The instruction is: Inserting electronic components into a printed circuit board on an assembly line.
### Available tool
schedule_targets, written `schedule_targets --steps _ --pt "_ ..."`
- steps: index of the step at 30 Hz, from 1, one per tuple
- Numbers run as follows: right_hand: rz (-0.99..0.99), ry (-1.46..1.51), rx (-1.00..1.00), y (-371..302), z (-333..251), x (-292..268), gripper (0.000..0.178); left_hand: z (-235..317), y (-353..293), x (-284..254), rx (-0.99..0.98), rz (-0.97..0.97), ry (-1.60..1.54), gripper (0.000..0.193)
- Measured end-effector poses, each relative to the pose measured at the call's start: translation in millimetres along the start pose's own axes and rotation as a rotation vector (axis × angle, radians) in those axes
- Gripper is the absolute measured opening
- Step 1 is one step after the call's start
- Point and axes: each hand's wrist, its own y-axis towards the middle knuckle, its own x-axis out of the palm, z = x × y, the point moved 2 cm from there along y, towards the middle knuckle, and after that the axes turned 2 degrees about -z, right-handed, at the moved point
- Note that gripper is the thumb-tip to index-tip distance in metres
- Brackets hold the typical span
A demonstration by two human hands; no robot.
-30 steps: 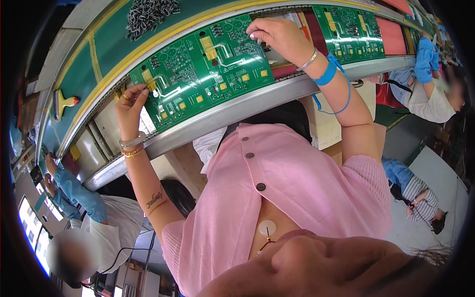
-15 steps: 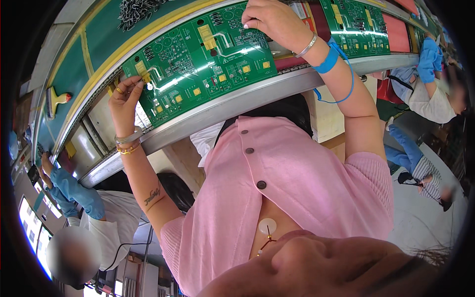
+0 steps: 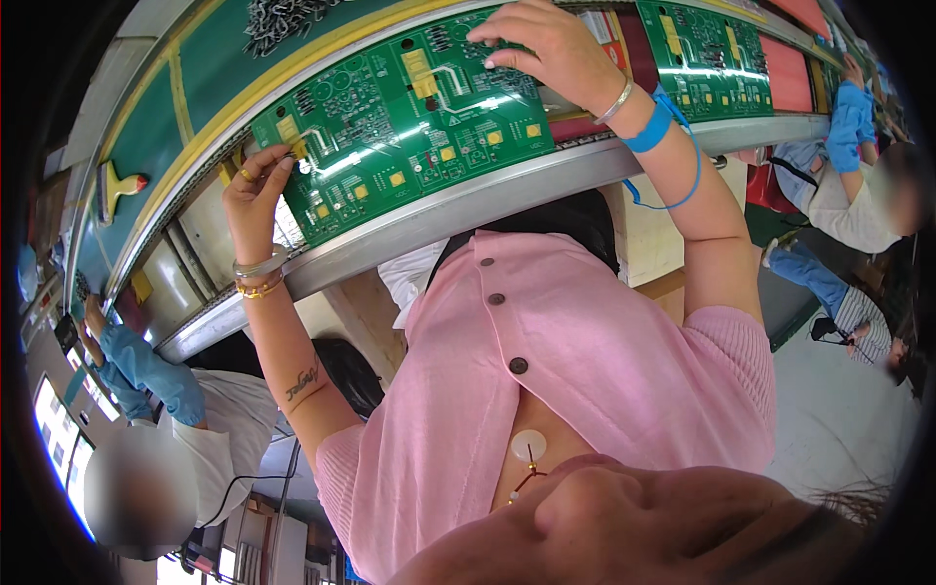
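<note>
A green circuit board (image 3: 370, 146) with yellow pads and small dark parts lies across the metal rails in front of me. At its left edge is my left hand (image 3: 257, 185), thumb and forefinger pinched together. A tiny dark thing shows at those fingertips, too small to name. Over the board's far right corner, my right hand (image 3: 558, 54) has its thumb and fingers apart, with nothing visible between them. A blue wrist strap (image 3: 649, 129) with a coiled cord circles my right wrist.
To the right, a second green board (image 3: 707, 73) lies on the same rails, beside a red panel (image 3: 792, 70). A heap of dark wire-like parts (image 3: 283, 21) and a yellow-handled brush (image 3: 119, 190) lie on the green bench. Co-workers sit at both sides.
My right thumb and fingers, close together before, have spread apart. The left hand stays pinched at the board's edge. The whole view has shifted slightly.
</note>
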Motion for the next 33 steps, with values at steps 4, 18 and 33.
schedule_targets --steps 4,18,33 --pt "0.040 0.018 0.146 48 1 18 0.012 0 1 4 -0.006 -0.038 -0.015 0.022" --pt "0.164 0.081 0.145 85 4 46 0.010 62 28 74 0.548 -0.046 0.587 0.010" --pt "0.087 0.236 0.376 0 4 16 0.014 61 31 85 0.618 -0.041 0.732 0.008"
